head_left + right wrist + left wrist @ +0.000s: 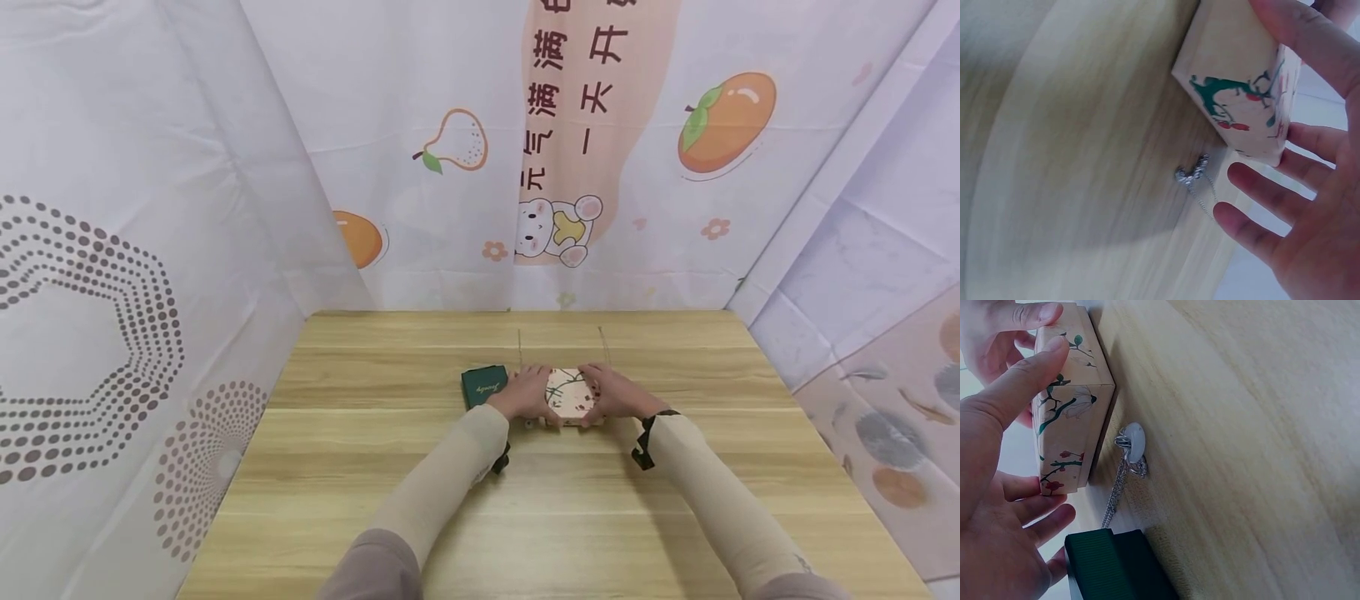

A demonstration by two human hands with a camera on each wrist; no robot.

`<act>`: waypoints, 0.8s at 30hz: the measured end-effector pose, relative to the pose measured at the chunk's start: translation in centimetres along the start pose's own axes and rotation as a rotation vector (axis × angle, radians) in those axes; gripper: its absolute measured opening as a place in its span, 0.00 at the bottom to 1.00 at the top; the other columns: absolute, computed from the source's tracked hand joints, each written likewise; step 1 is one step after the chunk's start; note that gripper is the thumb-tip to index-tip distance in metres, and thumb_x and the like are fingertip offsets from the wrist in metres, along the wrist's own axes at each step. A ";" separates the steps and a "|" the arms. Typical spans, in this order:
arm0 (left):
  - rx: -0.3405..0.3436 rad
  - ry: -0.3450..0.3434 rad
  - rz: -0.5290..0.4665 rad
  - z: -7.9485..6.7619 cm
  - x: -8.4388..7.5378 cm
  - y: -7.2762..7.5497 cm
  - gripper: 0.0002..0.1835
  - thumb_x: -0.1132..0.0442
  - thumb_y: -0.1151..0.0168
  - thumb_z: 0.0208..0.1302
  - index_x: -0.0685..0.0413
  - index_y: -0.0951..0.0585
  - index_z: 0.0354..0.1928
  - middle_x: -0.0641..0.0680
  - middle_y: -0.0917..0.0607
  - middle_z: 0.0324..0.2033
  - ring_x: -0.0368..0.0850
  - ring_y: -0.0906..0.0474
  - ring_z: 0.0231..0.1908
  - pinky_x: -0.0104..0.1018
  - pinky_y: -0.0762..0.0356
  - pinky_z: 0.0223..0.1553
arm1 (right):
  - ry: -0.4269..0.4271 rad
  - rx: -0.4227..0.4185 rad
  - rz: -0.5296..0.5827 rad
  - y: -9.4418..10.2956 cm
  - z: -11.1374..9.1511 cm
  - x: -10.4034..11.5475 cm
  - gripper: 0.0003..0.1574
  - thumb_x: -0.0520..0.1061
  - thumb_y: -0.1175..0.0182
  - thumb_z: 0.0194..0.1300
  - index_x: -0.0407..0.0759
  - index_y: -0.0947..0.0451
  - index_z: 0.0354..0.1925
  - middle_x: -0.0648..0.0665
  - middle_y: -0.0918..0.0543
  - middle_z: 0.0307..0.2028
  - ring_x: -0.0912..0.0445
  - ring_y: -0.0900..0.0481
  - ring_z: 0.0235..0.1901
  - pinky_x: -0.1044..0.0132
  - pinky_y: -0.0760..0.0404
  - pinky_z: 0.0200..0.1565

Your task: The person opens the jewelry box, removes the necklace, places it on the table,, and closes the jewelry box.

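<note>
A cream cardboard box (572, 392) printed with green branches and red flowers is held between both hands near the middle of the table. My left hand (527, 392) grips its left part, thumb on the near side and fingers toward the far side. My right hand (618, 393) holds the right part in the same way. In the left wrist view, a silver chain with a white ring pendant (1137, 442) lies beside the box. Another silver necklace (1191, 174) rests on the table near my right fingers. The box's inside is hidden.
A dark green box (483, 385) with gold lettering sits just left of my left hand. The wood-grain table (360, 467) ends at a printed white curtain (450, 208) at the back, with more curtains at both sides.
</note>
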State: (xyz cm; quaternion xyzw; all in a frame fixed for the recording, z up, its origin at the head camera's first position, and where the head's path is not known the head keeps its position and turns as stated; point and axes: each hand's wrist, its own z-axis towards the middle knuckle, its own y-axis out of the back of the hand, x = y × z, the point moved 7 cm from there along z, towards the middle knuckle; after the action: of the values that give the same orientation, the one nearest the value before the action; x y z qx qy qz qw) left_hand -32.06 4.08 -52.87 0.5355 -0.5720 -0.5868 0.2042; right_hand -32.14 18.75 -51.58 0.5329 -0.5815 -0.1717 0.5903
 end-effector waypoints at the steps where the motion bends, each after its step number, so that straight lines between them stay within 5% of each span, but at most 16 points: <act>1: 0.000 0.001 -0.001 0.0 0.0 0.1 0.57 0.36 0.26 0.46 0.51 0.42 0.73 0.53 0.35 0.70 0.51 0.41 0.70 0.53 0.44 0.70 | 0.004 -0.003 0.004 0.0 0.0 0.0 0.69 0.51 0.18 0.39 0.34 0.44 0.72 0.27 0.41 0.70 0.32 0.36 0.66 0.39 0.33 0.62; 24: -0.008 0.001 -0.067 0.1 0.4 -0.3 0.58 0.38 0.24 0.44 0.51 0.43 0.73 0.53 0.34 0.70 0.52 0.41 0.70 0.54 0.46 0.71 | -0.029 0.008 -0.038 -0.2 0.1 0.0 0.70 0.53 0.19 0.39 0.33 0.44 0.72 0.27 0.41 0.70 0.31 0.39 0.68 0.38 0.35 0.64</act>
State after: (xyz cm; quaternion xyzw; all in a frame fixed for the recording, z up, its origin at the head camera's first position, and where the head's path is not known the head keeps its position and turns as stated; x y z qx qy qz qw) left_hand -32.12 3.87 -53.32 0.5538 -0.5515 -0.5953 0.1867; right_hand -32.12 18.65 -51.81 0.5438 -0.5804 -0.1881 0.5763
